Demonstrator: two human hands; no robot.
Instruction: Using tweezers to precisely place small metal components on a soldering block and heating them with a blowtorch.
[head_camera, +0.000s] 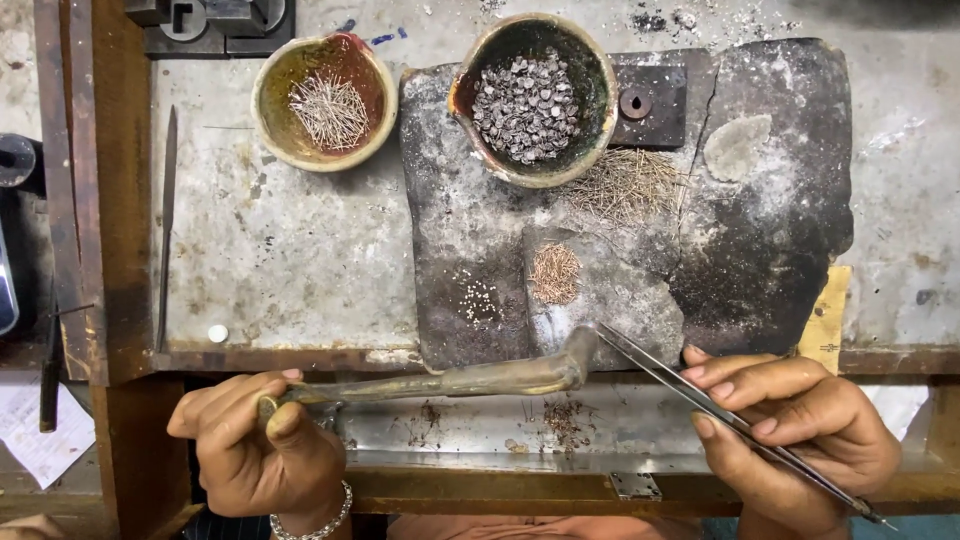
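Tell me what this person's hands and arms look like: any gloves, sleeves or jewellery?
Both hands are bare, with no gloves and no rings to be seen. The left hand has a silver-coloured beaded bracelet around its wrist. The right hand shows nothing worn at the wrist. No sleeves reach into view. Fingernails are short and unpainted.

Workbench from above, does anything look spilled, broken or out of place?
Yes. Thin wires lie scattered loose on the dark slab beside the bead bowl, outside any dish. The slab is cracked, with a pale chipped patch.
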